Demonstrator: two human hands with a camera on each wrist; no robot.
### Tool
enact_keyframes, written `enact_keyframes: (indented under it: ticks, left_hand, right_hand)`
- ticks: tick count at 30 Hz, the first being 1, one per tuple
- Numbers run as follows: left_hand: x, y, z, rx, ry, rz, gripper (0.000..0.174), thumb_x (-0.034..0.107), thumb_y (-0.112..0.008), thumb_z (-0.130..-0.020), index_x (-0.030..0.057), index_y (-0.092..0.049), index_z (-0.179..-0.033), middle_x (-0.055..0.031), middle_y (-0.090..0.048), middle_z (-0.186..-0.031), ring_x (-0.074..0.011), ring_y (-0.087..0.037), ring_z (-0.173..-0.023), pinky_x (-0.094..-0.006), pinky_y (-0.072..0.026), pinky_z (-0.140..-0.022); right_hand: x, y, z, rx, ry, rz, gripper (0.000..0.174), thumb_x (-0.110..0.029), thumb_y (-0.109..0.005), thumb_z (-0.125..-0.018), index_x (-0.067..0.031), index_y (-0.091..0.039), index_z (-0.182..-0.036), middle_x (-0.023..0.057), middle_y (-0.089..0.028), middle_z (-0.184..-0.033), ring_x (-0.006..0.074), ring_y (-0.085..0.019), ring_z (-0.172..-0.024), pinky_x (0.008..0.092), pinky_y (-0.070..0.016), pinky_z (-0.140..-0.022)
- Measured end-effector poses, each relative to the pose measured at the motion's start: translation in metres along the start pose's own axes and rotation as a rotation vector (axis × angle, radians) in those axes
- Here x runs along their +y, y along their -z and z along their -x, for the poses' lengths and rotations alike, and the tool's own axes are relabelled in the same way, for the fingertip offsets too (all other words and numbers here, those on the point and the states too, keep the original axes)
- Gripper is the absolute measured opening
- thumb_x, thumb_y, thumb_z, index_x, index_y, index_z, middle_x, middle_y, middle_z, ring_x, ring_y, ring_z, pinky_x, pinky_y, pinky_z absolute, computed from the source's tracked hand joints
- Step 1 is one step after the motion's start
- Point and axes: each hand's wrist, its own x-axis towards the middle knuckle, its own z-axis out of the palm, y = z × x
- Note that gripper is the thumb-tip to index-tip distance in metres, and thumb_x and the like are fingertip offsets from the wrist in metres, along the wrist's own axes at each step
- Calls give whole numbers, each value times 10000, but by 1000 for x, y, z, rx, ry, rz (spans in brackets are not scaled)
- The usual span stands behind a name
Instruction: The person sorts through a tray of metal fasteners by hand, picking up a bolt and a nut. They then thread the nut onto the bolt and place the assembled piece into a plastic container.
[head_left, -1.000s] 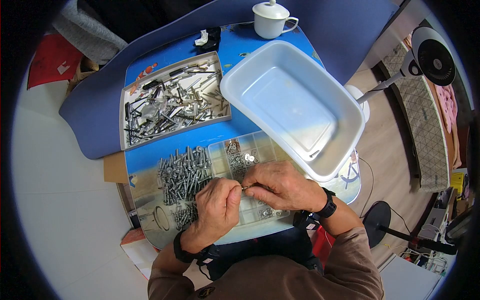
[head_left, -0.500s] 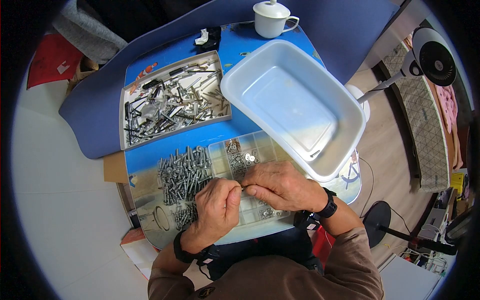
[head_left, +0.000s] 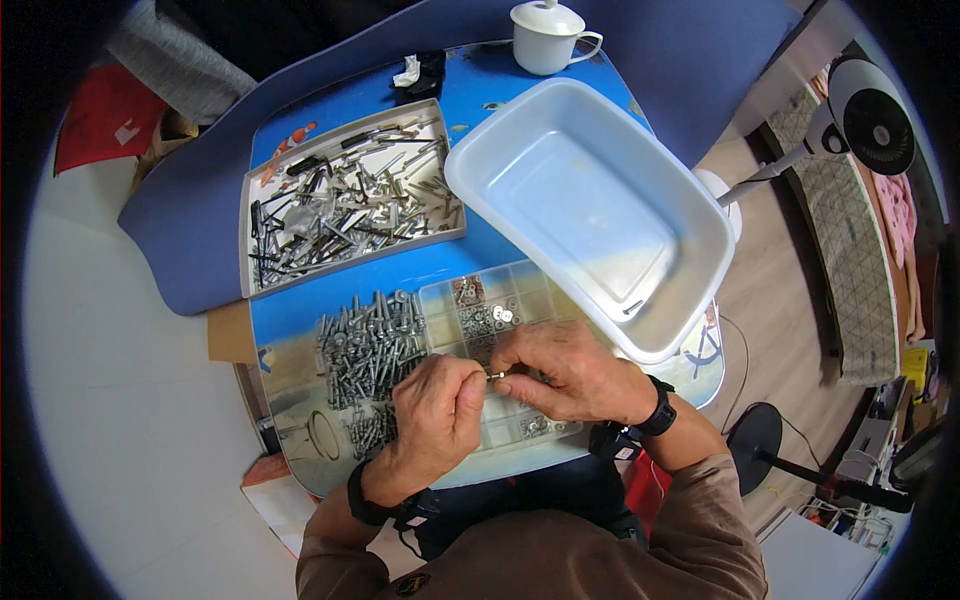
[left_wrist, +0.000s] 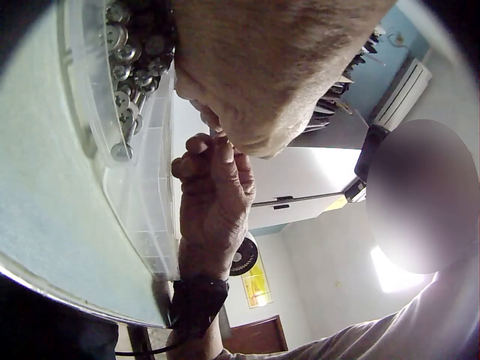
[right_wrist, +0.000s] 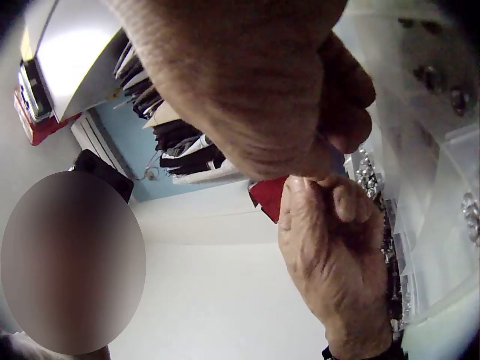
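Observation:
Over the clear divided organizer box (head_left: 540, 290), my two hands meet at a small bolt (head_left: 495, 377), whose shiny metal shows between the fingertips. My left hand (head_left: 435, 410) grips one end of it with curled fingers, thumb on the near side. From the other side, my right hand (head_left: 570, 370) pinches it between thumb and forefinger. In both wrist views the fingertips come together and mostly hide the bolt. Nuts and washers (head_left: 480, 320) lie in the organizer's compartments, and a heap of bolts (head_left: 368, 345) sits left of them.
Behind the hands, a shallow box (head_left: 350, 200) holds mixed screws and bolts. A white plastic tub (head_left: 590, 200) overlaps the organizer's right side, with one small screw (head_left: 632, 307) inside. A lidded white cup (head_left: 548, 40) stands at the table's far edge.
My right thumb and forefinger have shifted slightly on the bolt, and more of its metal shows than half a second ago. My left hand keeps its grip in nearly the same place.

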Motion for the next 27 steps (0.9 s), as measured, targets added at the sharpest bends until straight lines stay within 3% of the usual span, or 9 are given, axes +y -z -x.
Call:
enact_keyframes:
  ticks: [6,8,10,27]
  left_hand:
    - [0,1,0,10,-8,10,44,61,-623,-948,24,-613,-926,-134,-622,-787,-350,-625,-695,-433,-498,-628]
    - [-1,0,0,8,-14,4,45,62,-623,-948,25,-612,-925,-134,-621,-787,-351,-624,-695,-433,-498,-630]
    - [-2,-1,0,35,-54,14,101,78,-608,-983,0,-603,-919,-132,-602,-765,-297,-597,-633,-386,-472,-598]
    - [-1,-1,0,4,-14,-7,76,73,-613,-962,16,-606,-913,-129,-603,-769,-322,-607,-659,-410,-481,-607]
  right_hand:
    - [0,0,-1,-20,8,4,212,-183,-705,-941,-10,-653,-1052,156,-681,-939,362,-670,-848,430,-525,-737]
    - [2,-2,-2,13,38,15,197,-162,-705,-912,-32,-664,-1054,156,-657,-911,380,-651,-834,466,-516,-751]
    - [4,-3,-2,9,43,18,181,-153,-699,-914,-31,-663,-1042,157,-656,-906,381,-650,-833,467,-516,-751]
    - [1,-1,0,15,10,3,198,-98,-740,-865,-28,-646,-1025,152,-654,-902,370,-654,-831,444,-521,-733]
